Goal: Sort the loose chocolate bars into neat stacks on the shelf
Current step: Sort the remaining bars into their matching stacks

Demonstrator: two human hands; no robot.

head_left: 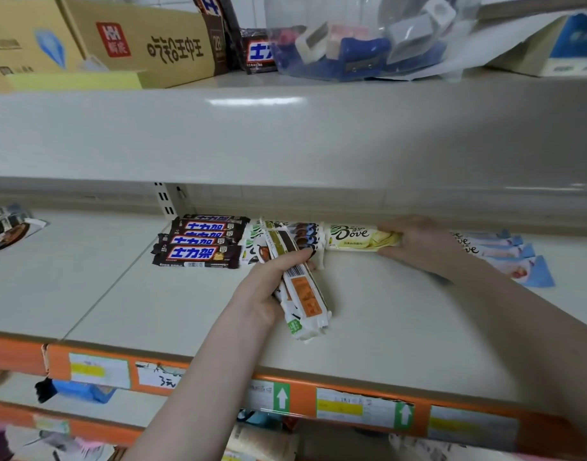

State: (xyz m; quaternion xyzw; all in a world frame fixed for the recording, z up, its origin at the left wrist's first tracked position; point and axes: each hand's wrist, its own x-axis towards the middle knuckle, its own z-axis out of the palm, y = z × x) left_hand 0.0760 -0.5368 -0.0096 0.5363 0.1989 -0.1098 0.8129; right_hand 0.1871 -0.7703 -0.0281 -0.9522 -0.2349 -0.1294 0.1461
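Bars (300, 287) lying on the shelf (152, 294), long way pointing front to back, gripped in left hand (268, 287); right hand (415, 242) closing around pale bar (361, 237), lying sideways

Premises: a retail shop aisle. Cream metal gondola shelf (368, 327) with orange price rail (219, 384) carrying paper price labels (338, 405) (one handwritten). Wrapped chocolate bars (199, 247) are laid out in rows on it. Stock cartons (142, 44) sit on the tier above; further packaged goods on tiers below.
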